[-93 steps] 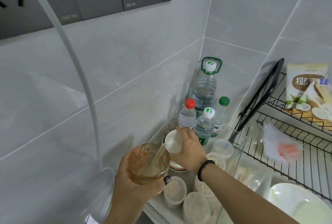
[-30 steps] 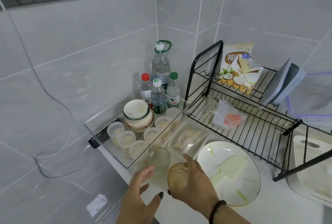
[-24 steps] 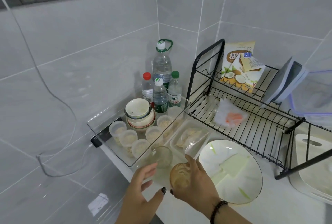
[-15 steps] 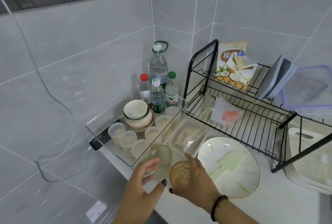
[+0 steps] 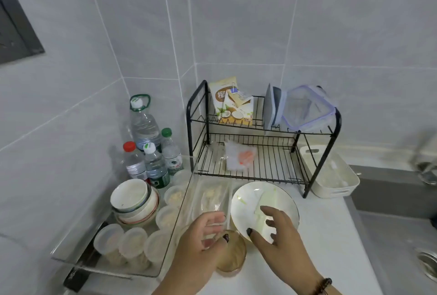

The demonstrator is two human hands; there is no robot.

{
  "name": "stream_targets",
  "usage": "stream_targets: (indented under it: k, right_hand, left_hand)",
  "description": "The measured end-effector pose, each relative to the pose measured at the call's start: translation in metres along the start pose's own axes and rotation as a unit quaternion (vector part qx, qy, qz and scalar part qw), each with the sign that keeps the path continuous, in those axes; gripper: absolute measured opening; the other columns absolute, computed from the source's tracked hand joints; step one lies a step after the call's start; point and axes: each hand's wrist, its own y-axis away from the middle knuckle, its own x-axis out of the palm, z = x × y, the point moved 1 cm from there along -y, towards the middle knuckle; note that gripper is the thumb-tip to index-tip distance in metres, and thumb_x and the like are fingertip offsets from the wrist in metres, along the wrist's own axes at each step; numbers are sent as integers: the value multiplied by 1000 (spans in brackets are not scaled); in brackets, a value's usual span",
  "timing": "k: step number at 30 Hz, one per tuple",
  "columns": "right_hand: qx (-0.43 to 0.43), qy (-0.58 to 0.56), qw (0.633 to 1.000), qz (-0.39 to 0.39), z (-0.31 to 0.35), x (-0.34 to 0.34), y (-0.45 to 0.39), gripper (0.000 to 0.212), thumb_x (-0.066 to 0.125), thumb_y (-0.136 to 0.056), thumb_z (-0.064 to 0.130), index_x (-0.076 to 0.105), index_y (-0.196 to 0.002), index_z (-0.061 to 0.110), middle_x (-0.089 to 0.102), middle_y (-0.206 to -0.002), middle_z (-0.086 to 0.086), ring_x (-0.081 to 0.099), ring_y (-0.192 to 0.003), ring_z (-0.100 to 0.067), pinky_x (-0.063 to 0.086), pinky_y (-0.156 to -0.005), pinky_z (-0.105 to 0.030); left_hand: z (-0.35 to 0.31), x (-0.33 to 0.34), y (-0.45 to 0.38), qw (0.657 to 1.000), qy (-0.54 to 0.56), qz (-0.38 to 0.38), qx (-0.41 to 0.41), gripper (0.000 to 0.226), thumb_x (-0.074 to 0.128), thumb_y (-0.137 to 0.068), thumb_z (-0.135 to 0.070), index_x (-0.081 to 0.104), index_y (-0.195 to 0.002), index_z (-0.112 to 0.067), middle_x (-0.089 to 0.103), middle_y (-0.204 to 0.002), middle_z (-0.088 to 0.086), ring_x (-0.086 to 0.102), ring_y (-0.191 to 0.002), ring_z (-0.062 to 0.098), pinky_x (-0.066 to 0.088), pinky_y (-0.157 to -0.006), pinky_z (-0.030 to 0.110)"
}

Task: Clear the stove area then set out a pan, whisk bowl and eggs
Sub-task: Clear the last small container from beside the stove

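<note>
Room: grey tiled kitchen corner; white table (image 5: 326, 235) along the wall, sink edge at far right.
Left hand (image 5: 201, 242): its grip is curled round a clear glass (image 5: 212, 221), thumb and fingers on its wall; the glass stands on the table just beside the acrylic tray.
Right hand (image 5: 281, 240): grip loose, fingers spread and holding nothing, hovering over the near rim of the white plate (image 5: 246, 202); beaded bracelet at the wrist.
Brown-liquid glass (image 5: 233, 257): on the table between the two hands, just in front of the plate; whether the left thumb touches it cannot be told.
Acrylic tray (image 5: 175, 221): clear, against the left wall; holds stacked bowls (image 5: 133, 202) and several small lidded cups (image 5: 132, 240).
Bottles (image 5: 151, 150): four water bottles in the corner behind the bowls.
Rack (image 5: 262, 153): black wire, two tiers; snack bag (image 5: 233, 108) and clear lidded boxes (image 5: 305, 110) on top, a plastic packet (image 5: 240, 158) on the lower tier.
White basket (image 5: 331, 174): right of the rack, by the sink.
Pan, whisk bowl, eggs: none identifiable in view.
</note>
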Motion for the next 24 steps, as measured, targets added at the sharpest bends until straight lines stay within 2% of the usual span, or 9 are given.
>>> stream_targets:
  k: [2,5,9,12,20,24]
  right_hand:
    - [22,-9,998,-61,1,-7,15,50,70,-83,29,45,-125,33,44,-123,17,50,-112,-4,44,-73,-11]
    - [33,-6,991,-131,0,-23,41,44,70,-83,25,50,-121,32,45,-122,18,51,-107,2,44,-75,-10]
    - [91,-18,971,-222,-12,-51,87,38,69,-85,23,52,-118,32,44,-120,22,52,-107,1,43,-75,-10]
    - [125,-4,951,-283,-24,-72,122,35,68,-86,23,54,-116,32,46,-120,19,52,-108,-1,42,-82,-14]
    - [177,13,903,-391,-59,-152,203,35,65,-88,21,53,-119,30,43,-125,16,51,-109,-2,42,-83,-16]
    - [197,5,882,-428,-83,-201,243,34,62,-88,17,52,-118,30,44,-126,14,50,-108,-2,41,-80,-15]
  left_hand:
    - [-4,3,-3,999,-10,51,13,35,67,-81,-8,65,-107,-31,69,-109,-15,65,-99,-3,52,-85,23]
    - [-3,17,-8,992,-16,121,20,39,62,-84,4,66,-104,-29,69,-109,-10,66,-94,0,52,-78,17]
    - [-11,51,-1,977,-22,208,36,33,67,-71,-15,68,-97,-36,69,-106,-14,65,-95,0,51,-77,18]
    - [-20,83,9,959,-35,273,61,33,68,-83,-4,66,-101,-31,68,-106,-17,64,-96,-2,50,-79,18]
    - [-53,188,48,916,-53,387,96,35,65,-85,-4,64,-105,-34,68,-104,-21,65,-97,-3,51,-83,20]
    - [-71,250,79,899,-47,423,105,36,66,-84,-2,64,-105,-31,71,-102,-15,66,-94,-1,50,-82,20]
